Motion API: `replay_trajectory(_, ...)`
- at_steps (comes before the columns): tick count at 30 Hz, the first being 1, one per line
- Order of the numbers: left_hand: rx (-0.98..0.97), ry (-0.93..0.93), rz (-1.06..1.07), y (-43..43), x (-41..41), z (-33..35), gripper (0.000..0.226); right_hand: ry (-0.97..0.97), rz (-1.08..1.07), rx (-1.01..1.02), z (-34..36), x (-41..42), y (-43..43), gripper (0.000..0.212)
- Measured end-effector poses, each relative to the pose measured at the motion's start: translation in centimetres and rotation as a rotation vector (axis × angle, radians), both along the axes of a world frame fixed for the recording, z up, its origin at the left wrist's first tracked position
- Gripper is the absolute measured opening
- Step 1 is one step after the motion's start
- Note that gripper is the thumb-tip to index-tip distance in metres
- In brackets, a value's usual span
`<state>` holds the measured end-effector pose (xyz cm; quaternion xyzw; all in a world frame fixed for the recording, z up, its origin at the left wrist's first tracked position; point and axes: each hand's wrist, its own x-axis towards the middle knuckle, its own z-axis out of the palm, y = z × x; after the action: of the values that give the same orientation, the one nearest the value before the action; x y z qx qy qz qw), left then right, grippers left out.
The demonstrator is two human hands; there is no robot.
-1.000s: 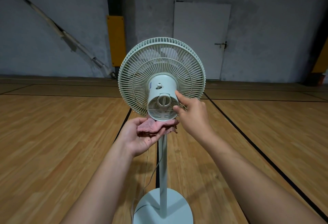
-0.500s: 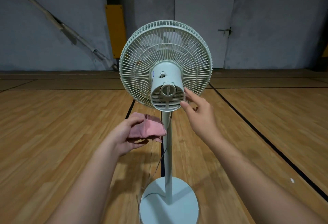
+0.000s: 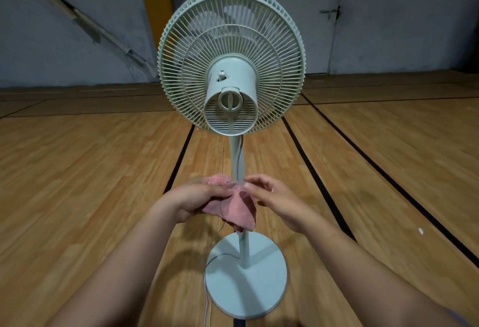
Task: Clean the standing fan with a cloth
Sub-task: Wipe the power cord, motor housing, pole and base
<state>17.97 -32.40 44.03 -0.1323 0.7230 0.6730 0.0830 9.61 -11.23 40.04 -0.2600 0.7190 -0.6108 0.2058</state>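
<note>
The only marking on the standing fan is a small sticker with a blue mark on the left side of the motor housing, too small to read. The fan stands upright on the wooden floor, its long axis running vertically up the pale pole from the round base. The grille faces away from the person toward the grey wall, so the housing's vented rear end and its round knob point back at the camera. A thin cord curls across the base and trails off over the floor at its left edge. The pink cloth is held in front of the pole, well below the fan head and above the base, clear of the fan as far as the view shows. The left hand has its grip closed round the cloth's left part, thumb lying over the top and fingers curled beneath. The right hand brings a narrower grip to the cloth's upper right edge (thumb tip and curled fingertips pinching the fold), and a loose corner hangs down between the two wrists. Behind the fan are a pale door with a latch and a yellow panel on the wall.
</note>
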Motion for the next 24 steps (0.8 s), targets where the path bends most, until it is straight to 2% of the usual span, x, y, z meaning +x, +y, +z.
replay_trajectory(2,-0.034,-0.020,-0.010,0.2,-0.1,-0.8,0.027,-0.029,0.046,0.062,-0.6,-0.2,0.3,0.044)
replay_trajectory(5,-0.087,-0.040,-0.019,0.0,-0.2,-1.6,0.028,-0.080,0.171,0.138,-1.6,-0.1,0.9,0.027)
replay_trajectory(9,-0.135,-0.034,0.031,-0.4,-0.5,-2.6,0.032,-0.098,0.117,0.085,-2.5,-0.2,1.2,0.007)
replay_trajectory(18,-0.199,-0.016,0.124,-0.5,-1.4,-4.1,0.031,-0.218,0.045,0.011,-2.8,-0.9,1.1,0.022)
replay_trajectory(21,-0.287,-0.005,0.185,0.3,-2.0,-4.8,0.023,-0.324,0.045,-0.063,-3.2,-1.1,1.4,0.016)
replay_trajectory(24,-0.422,0.002,0.296,1.5,-3.1,-6.0,0.031,-0.388,0.005,-0.116,-3.8,-1.8,1.7,0.011)
